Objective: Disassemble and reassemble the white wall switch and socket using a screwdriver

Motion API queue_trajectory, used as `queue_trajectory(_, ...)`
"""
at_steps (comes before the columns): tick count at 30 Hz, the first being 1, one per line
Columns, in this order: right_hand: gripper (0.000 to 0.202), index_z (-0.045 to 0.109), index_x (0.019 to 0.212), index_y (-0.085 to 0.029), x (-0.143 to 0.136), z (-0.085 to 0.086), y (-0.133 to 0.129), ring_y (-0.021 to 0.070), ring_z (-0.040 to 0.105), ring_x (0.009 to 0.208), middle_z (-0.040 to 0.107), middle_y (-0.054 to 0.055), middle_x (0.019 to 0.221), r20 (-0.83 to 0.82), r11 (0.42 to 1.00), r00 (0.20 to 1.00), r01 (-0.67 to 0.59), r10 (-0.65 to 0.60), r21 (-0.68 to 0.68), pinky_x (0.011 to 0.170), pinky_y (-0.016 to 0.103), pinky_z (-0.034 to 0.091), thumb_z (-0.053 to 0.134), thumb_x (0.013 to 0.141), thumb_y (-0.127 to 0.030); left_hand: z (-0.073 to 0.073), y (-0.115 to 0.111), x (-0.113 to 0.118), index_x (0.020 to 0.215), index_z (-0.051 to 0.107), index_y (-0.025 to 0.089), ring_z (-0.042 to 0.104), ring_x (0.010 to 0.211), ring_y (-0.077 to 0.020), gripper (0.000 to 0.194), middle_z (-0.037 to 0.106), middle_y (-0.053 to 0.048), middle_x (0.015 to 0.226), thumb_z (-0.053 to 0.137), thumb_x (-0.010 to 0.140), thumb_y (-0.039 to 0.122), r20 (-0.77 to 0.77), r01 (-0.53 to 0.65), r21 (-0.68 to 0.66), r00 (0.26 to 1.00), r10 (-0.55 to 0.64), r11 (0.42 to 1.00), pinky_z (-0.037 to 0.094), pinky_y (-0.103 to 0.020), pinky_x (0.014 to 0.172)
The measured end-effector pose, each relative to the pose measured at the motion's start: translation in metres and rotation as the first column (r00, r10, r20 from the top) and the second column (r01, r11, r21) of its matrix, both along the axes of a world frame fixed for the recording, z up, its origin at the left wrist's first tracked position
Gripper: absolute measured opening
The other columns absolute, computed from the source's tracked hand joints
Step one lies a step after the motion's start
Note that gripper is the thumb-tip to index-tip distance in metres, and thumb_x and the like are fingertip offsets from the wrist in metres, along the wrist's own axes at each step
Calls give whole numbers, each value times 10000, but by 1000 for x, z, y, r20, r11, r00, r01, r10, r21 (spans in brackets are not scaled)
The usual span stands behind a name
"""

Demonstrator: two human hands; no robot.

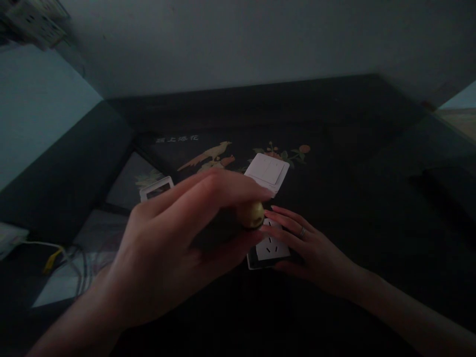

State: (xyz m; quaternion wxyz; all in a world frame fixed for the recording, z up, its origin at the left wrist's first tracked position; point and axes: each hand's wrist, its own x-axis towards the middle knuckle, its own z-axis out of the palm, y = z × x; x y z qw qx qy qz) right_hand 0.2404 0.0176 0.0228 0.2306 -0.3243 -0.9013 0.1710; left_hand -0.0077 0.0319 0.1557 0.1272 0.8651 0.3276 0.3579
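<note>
My left hand (pixel 174 243) is closed around a screwdriver (pixel 255 215), whose rounded yellow handle end points up toward me; its shaft is hidden. Below it lies a white wall socket (pixel 273 248) with a dark strip along its left and lower edge. My right hand (pixel 308 243), with a ring on one finger, holds the socket from the right, fingers across its upper part and thumb by the lower edge. Just beyond both hands is a white wall switch (pixel 267 171), partly covered by my left fingers.
A white frame (pixel 156 188) lies left on the dark table (pixel 334 139), which bears a bird-and-flower picture. Cables (pixel 80 263) and a white box (pixel 11 238) are at far left. A power strip (pixel 35 22) shows at upper left. A dark object (pixel 451 193) lies at right.
</note>
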Motion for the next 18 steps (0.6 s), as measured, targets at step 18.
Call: queue_trajectory(18, 597, 445, 1457, -224, 1, -2, 0, 312, 348, 1472, 486, 156, 1523, -21, 1000, 1000, -3, 3, -2, 1094, 547, 468, 662, 907, -311, 4, 0, -2, 1067, 633, 251, 724, 813, -141, 228, 723, 24, 977, 753, 874, 227, -21, -16, 109, 1000, 18, 994, 629, -225, 731)
